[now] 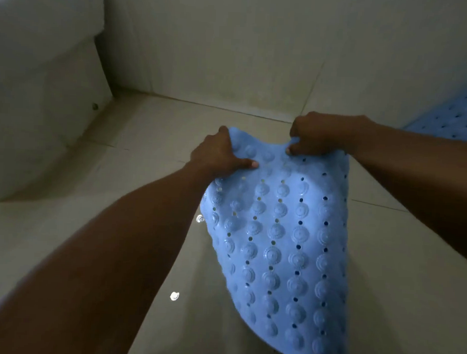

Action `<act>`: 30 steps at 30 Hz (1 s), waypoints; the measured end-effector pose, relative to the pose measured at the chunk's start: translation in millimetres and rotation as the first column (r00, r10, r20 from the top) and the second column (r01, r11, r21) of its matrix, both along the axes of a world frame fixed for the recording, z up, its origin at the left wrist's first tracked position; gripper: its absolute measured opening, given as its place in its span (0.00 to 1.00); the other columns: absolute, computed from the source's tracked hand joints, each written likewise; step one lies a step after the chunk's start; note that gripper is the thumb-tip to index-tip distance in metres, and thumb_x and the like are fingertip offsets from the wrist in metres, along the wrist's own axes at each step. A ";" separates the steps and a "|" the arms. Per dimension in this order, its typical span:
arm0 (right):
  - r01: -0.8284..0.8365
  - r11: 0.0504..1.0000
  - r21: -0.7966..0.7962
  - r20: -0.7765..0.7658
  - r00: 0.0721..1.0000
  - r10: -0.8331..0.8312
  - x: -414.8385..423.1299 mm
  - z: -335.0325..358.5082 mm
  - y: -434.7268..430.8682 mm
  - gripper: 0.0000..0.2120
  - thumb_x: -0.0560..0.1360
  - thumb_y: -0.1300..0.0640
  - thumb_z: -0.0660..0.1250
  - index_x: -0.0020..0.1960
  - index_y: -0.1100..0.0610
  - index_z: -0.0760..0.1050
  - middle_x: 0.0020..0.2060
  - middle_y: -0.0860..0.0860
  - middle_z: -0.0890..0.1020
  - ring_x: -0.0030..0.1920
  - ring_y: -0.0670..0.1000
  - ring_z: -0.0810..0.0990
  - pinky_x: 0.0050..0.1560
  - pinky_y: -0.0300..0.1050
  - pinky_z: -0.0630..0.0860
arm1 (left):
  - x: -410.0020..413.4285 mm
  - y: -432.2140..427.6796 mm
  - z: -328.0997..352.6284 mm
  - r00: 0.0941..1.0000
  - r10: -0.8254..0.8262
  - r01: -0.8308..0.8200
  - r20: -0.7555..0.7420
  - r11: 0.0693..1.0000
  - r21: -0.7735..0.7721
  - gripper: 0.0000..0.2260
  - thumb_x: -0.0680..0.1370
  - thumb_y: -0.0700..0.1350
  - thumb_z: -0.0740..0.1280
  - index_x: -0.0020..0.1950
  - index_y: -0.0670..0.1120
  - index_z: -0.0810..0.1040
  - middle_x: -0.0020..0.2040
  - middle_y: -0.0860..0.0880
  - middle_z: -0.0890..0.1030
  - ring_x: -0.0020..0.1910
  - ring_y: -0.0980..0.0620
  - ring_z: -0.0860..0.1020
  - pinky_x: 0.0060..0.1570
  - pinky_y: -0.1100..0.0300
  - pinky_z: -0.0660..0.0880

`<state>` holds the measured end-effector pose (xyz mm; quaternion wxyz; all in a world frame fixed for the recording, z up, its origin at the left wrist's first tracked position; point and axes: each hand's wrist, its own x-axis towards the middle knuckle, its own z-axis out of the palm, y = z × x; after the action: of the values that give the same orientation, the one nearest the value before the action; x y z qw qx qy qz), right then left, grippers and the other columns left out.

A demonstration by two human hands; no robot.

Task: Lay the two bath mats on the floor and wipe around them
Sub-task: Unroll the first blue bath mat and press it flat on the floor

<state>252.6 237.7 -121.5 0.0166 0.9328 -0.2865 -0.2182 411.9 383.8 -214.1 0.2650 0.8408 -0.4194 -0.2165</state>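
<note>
Gripping the blue mat (277, 245) by its far edge, left hand (218, 154) and right hand (318, 135) close together, I see its length hanging toward me

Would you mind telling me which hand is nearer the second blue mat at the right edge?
Right. The right hand is beside the second mat; the left hand is farther left.

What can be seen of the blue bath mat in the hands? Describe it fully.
The blue bath mat looks like soft rubbery plastic, covered in rows of round suction cups with small drain holes between them. It is held up off the tiled floor, hanging and bowed, suction side facing the camera. The left hand and right hand each pinch its far edge; its near end leaves the frame.
</note>
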 end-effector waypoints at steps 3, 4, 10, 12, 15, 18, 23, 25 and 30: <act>0.135 0.990 0.037 0.028 0.990 -0.136 -4.5 -56.9 -1.6 0.21 0.77 0.40 0.66 0.57 0.58 0.74 0.60 0.59 0.77 0.57 0.60 0.77 0.56 0.52 0.75 | -3.0 -3.5 -26.2 0.999 -0.012 0.008 0.047 0.996 0.087 0.47 0.65 0.67 0.78 0.72 0.44 0.62 0.63 0.43 0.78 0.62 0.40 0.78 0.54 0.51 0.73; 0.167 0.986 0.028 0.040 0.985 -0.168 -5.0 -73.9 -1.1 0.23 0.77 0.40 0.66 0.62 0.57 0.73 0.61 0.59 0.76 0.59 0.61 0.77 0.56 0.51 0.74 | -3.2 -5.2 -35.9 0.998 -0.008 0.001 0.066 0.994 0.110 0.46 0.66 0.67 0.78 0.71 0.45 0.62 0.62 0.43 0.79 0.62 0.40 0.78 0.55 0.49 0.74; 0.170 0.984 -0.049 0.117 0.980 -0.163 4.4 -134.2 -17.2 0.20 0.75 0.42 0.68 0.58 0.56 0.76 0.56 0.58 0.79 0.57 0.61 0.79 0.49 0.49 0.69 | -10.0 -18.6 -95.4 0.995 0.007 -0.033 0.099 0.963 0.267 0.39 0.73 0.62 0.74 0.74 0.47 0.59 0.66 0.42 0.75 0.67 0.38 0.73 0.59 0.45 0.71; 0.206 0.978 -0.028 0.133 0.971 -0.200 5.7 -154.4 -25.5 0.21 0.76 0.42 0.67 0.59 0.57 0.76 0.56 0.59 0.79 0.59 0.61 0.77 0.53 0.50 0.69 | -12.6 -20.3 -112.4 0.995 0.035 -0.064 0.098 0.947 0.314 0.39 0.75 0.60 0.73 0.77 0.47 0.57 0.70 0.41 0.71 0.70 0.38 0.69 0.62 0.44 0.70; 0.275 0.961 -0.031 0.220 0.940 -0.262 -4.6 -189.8 -31.6 0.24 0.76 0.39 0.63 0.63 0.55 0.76 0.60 0.58 0.76 0.64 0.61 0.70 0.61 0.56 0.68 | -20.4 -13.6 -137.7 0.996 0.049 -0.073 0.076 0.927 0.368 0.41 0.76 0.59 0.72 0.80 0.49 0.52 0.74 0.40 0.64 0.72 0.36 0.65 0.65 0.42 0.68; 0.527 0.846 0.075 0.417 0.754 -0.507 -25.2 -215.5 -28.0 0.30 0.74 0.35 0.64 0.68 0.52 0.71 0.65 0.58 0.71 0.66 0.63 0.68 0.62 0.62 0.69 | -34.8 -2.1 -164.2 0.978 -0.118 0.032 0.171 0.899 0.436 0.36 0.80 0.62 0.63 0.82 0.54 0.51 0.81 0.42 0.53 0.77 0.35 0.56 0.71 0.42 0.63; 0.713 0.360 0.602 0.326 0.191 -0.926 -55.0 -229.0 -20.9 0.40 0.71 0.27 0.59 0.74 0.49 0.59 0.69 0.59 0.71 0.68 0.64 0.73 0.68 0.61 0.69 | -44.0 6.9 -191.8 0.927 -0.258 0.113 0.271 0.883 0.456 0.33 0.83 0.64 0.50 0.83 0.55 0.41 0.84 0.44 0.39 0.81 0.33 0.43 0.77 0.40 0.50; 0.689 0.263 0.675 0.227 0.146 -0.963 -62.5 -225.7 -22.9 0.50 0.66 0.24 0.63 0.74 0.56 0.61 0.70 0.58 0.73 0.67 0.63 0.74 0.68 0.59 0.72 | -37.9 6.0 -195.2 0.916 -0.289 0.141 0.278 0.881 0.451 0.32 0.83 0.63 0.49 0.83 0.55 0.40 0.83 0.45 0.37 0.81 0.34 0.41 0.78 0.41 0.48; 0.584 0.030 0.811 -0.069 0.146 -0.987 -80.3 -210.0 -18.0 0.42 0.58 0.26 0.73 0.62 0.53 0.77 0.54 0.51 0.84 0.49 0.54 0.84 0.44 0.45 0.80 | -35.1 3.1 -188.5 0.905 -0.294 0.122 0.308 0.872 0.473 0.31 0.84 0.62 0.48 0.83 0.55 0.40 0.83 0.44 0.34 0.82 0.39 0.37 0.79 0.42 0.45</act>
<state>172.3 219.7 -331.6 -0.5385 0.5144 -0.6674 -0.0026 376.8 386.9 -402.5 -0.0429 0.8532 -0.4909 -0.1713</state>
